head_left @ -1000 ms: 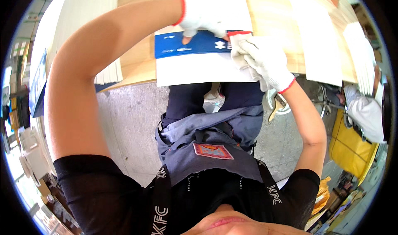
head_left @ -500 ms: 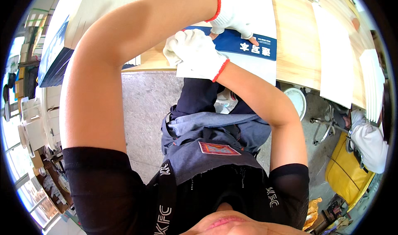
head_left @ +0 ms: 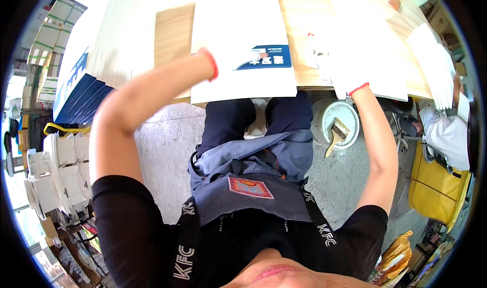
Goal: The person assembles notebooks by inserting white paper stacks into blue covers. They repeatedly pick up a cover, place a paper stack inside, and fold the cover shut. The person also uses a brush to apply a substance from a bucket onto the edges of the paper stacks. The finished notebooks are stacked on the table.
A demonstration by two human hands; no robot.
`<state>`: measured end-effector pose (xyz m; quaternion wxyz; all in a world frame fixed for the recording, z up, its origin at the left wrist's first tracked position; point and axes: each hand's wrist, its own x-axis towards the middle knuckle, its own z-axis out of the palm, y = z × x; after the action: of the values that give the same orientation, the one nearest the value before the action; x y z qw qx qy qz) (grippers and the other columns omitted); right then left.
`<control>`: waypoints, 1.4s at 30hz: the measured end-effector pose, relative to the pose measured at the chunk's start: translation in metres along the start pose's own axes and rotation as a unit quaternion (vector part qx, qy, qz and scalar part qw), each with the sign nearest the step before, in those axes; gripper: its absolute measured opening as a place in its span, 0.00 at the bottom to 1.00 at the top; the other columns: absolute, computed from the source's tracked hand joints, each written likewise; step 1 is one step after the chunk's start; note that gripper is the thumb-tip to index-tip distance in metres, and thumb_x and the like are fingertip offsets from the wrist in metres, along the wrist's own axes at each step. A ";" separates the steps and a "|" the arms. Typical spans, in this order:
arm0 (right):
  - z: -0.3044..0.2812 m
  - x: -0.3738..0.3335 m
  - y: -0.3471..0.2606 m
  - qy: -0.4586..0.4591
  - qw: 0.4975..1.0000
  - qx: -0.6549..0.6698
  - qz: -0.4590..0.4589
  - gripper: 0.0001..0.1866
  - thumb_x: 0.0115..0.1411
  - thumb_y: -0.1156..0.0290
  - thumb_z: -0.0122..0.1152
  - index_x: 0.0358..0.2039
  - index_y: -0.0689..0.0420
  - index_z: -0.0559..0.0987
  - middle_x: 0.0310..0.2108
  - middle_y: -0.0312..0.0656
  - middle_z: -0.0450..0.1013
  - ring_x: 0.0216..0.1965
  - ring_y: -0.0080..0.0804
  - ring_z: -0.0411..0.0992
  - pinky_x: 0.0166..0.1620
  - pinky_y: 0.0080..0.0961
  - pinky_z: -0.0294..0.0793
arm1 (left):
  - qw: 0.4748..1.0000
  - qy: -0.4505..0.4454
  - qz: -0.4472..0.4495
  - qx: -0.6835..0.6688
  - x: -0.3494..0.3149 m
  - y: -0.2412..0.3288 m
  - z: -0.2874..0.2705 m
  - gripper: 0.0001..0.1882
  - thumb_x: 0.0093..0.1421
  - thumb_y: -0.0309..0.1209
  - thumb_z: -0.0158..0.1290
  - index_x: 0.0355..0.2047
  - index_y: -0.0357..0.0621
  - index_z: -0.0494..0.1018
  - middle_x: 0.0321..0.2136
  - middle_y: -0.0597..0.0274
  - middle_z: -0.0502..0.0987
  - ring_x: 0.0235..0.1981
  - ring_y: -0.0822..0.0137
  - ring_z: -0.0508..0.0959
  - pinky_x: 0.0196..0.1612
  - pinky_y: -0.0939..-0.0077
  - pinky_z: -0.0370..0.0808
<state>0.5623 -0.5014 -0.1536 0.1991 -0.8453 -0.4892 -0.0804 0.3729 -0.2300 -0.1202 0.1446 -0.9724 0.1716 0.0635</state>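
Note:
A white sheet [head_left: 274, 82] with a dark blue printed panel [head_left: 281, 59] lies in front of me on the wooden table. My left hand [head_left: 236, 58], in a white glove with a red cuff, rests over the panel's left part, fingertips stretched onto it; bright light washes out much of the glove. To the right, my gloved right hand [head_left: 332, 70] is closed around a bunched white cloth [head_left: 314, 49] with a bit of red edge. It is at the left edge of another white sheet [head_left: 385, 64]; whether it presses on that sheet I cannot tell.
A thick stack of blue-covered books [head_left: 76, 92] stands at the table's left. Below the table edge is a white bucket [head_left: 317, 123] with a wide brush [head_left: 337, 136] in it. Far right are more white sheets [head_left: 431, 59], another person's sleeve [head_left: 444, 130] and a yellow bundle [head_left: 436, 186].
My arms have uncrossed. The left hand has drawn back to the left, and the right hand has moved right with the bunched cloth. My view has shifted, showing the bucket and brush.

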 end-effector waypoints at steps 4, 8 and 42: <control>0.001 0.002 0.000 0.138 0.984 0.102 -0.046 0.21 0.62 0.62 0.56 0.54 0.52 0.73 0.48 0.43 0.75 0.47 0.35 0.73 0.48 0.33 0.73 | 0.900 0.087 -0.169 -0.391 -0.059 0.057 -0.006 0.39 0.49 0.14 0.49 0.63 0.52 0.63 0.60 0.55 0.66 0.62 0.52 0.65 0.64 0.63 0.64; -0.009 0.005 -0.077 -0.063 0.985 -0.063 -0.145 0.19 0.59 0.68 0.58 0.52 0.52 0.77 0.52 0.42 0.73 0.55 0.35 0.69 0.56 0.34 0.69 | 0.088 0.312 -0.391 -0.861 -0.087 0.090 0.023 0.17 0.63 0.29 0.43 0.52 0.38 0.65 0.54 0.44 0.66 0.56 0.48 0.69 0.62 0.54 0.65; -0.005 0.079 -0.095 0.013 0.678 0.723 0.132 0.19 0.70 0.63 0.45 0.55 0.60 0.70 0.46 0.45 0.75 0.44 0.29 0.77 0.41 0.22 0.81 | 0.344 0.431 -0.316 -0.772 -0.139 0.051 -0.071 0.28 0.58 0.38 0.61 0.51 0.34 0.65 0.43 0.51 0.74 0.45 0.55 0.78 0.46 0.59 0.80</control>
<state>0.5212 -0.3985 -0.0985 0.7635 -0.4926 -0.2754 0.3141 0.2305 -0.2535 -0.0421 -0.7546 -0.5278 -0.2351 -0.3110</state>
